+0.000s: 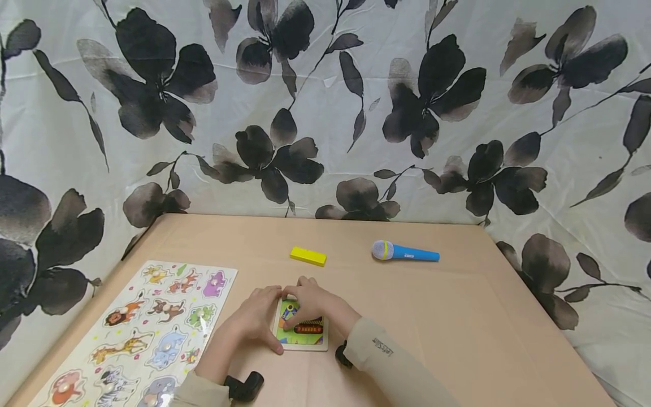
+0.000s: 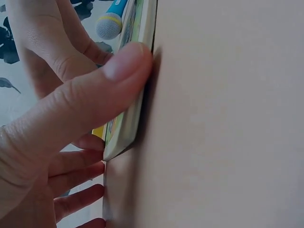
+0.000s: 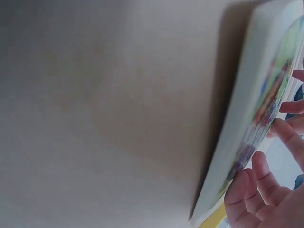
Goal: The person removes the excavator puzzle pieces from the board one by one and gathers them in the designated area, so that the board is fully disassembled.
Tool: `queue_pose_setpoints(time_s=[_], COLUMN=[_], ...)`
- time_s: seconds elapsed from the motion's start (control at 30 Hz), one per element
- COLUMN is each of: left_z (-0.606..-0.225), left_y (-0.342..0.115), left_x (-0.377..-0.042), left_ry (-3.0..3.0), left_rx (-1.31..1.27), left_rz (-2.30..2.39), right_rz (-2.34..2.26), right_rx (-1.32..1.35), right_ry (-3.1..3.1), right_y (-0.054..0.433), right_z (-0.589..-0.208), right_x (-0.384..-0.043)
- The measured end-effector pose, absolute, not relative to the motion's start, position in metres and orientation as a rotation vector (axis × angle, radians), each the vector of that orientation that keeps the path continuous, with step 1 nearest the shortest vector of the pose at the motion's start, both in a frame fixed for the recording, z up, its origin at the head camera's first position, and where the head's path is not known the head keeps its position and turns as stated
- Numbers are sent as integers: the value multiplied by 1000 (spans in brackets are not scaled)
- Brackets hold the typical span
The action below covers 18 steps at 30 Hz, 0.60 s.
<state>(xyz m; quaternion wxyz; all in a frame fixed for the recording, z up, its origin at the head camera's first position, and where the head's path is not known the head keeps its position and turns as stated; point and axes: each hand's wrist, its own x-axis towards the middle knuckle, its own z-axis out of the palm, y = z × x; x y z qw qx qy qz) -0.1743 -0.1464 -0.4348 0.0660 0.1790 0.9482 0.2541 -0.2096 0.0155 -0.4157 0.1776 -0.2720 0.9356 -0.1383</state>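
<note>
A small picture puzzle point(image 1: 305, 339) with a white border and a bright picture lies on the table between both hands. My left hand point(image 1: 256, 316) grips its left side, the thumb at the near left corner and the fingers at the far edge. From the right, my right hand point(image 1: 312, 302) reaches over the picture, its thumb on the printed surface and other fingers bent near the far edge. In the right wrist view, its fingertips point(image 3: 236, 187) touch the puzzle's picture. The left thumb point(image 2: 124, 64) lies along the border in the left wrist view.
A large white animal board point(image 1: 137, 333) lies to the left, close to the left forearm. Beyond the hands are a yellow block point(image 1: 308, 256) and a blue toy microphone point(image 1: 407, 252). A flowered cloth point(image 1: 346, 113) hangs behind the table point(image 1: 432, 316).
</note>
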Motion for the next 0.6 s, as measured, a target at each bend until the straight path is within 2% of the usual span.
queue_pose_setpoints(time_s=[0.6], left_z=[-437], left_y=[-142], left_x=[-179], left_ry=[2876], left_rx=[469], left_rz=[756], right_rz=[-207], right_rx=[-761], right_ry=[2668], right_y=[8], right_z=[-411], right_x=[-220])
